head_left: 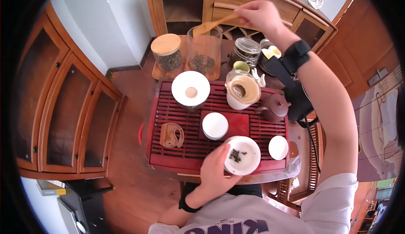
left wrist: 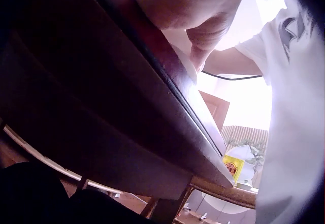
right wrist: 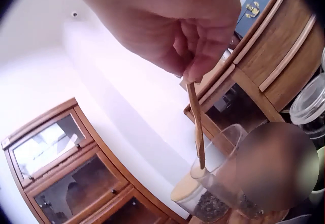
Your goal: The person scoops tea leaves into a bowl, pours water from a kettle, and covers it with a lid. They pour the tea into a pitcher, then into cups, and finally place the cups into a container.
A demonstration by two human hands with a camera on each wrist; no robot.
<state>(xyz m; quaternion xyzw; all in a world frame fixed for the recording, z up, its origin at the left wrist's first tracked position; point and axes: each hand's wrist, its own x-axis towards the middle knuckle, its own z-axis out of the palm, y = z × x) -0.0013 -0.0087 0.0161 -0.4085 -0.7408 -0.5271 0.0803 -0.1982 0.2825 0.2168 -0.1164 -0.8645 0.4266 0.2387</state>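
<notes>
- Red slatted tray [head_left: 168,164]: it sits between the person and the tall glass jar [head_left: 204,46], which stands uncovered on a wooden board [head_left: 160,75] past the tray's far edge.
- That jar lies to the left of the right hand [head_left: 258,15] and below it, its long axis about upright, its mouth facing up; the right hand is clearly the nearer one.
- White bowl [head_left: 250,159]: near the tray's front edge, well apart from the jar, gripped at its side by the left hand [head_left: 214,171], thumb along the rim.
- Wooden scoop [head_left: 220,21]: pinched at its end between the right hand's thumb and fingers, which are closed on it; its long axis slants down and leftward to the jar's mouth. How far the tip dips inside, I cannot tell.
- Dark leaves: a loose layer low in the jar, well beneath the scoop's tip, and a small clump [head_left: 235,155] in the bowl.
</notes>
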